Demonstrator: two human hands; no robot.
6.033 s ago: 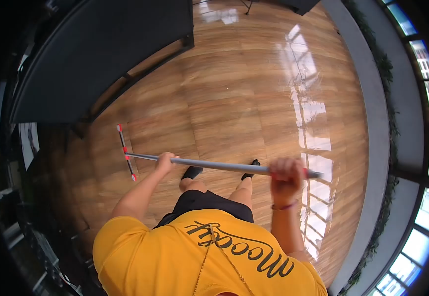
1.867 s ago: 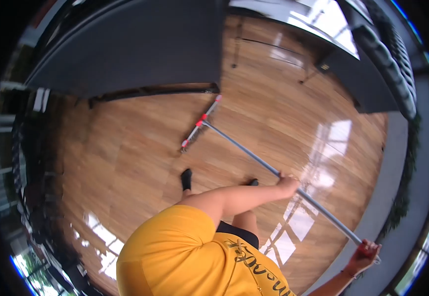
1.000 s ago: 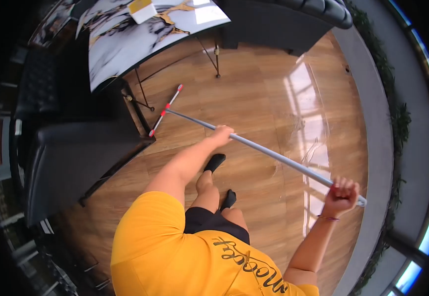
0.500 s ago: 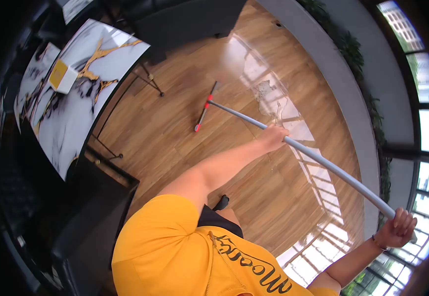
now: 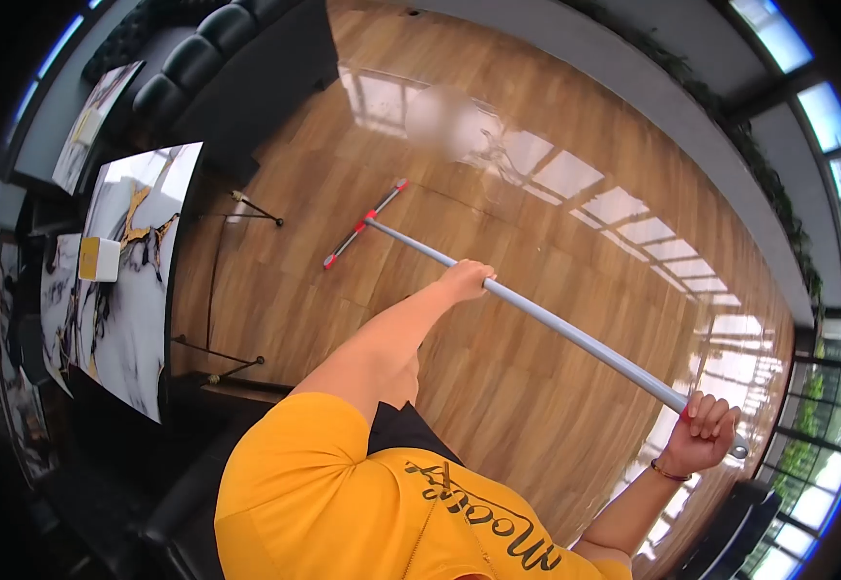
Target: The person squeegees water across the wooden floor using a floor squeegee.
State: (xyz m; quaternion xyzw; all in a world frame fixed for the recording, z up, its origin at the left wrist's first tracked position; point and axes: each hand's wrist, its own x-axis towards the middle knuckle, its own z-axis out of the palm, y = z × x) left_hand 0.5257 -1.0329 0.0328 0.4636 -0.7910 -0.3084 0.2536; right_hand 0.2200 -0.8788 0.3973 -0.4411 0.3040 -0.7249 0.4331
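Left hand and right hand are set well apart, both clamped around the grey pole of a long-handled floor tool: the left partway down the shaft, the right near its upper end, whose tip juts just past the fist. The pole slopes down from the wearer's right side to the crossbar, which lies ahead at the wood-plank floor, between the marbled tabletop and the bright window reflections. Whether the bar's whole edge meets the planks cannot be told from this height. For good control, the left hand would best steer and lend light, even pressure, with the right serving as pivot; keeping the shaft from twisting should prevent one end of the bar from lifting. Note the thin table leg near the bar: a stroke angled clear of it and of the dark sofa should avoid snagging. Care is likewise due behind the right hand, where the free tip could knock something if swung wide.
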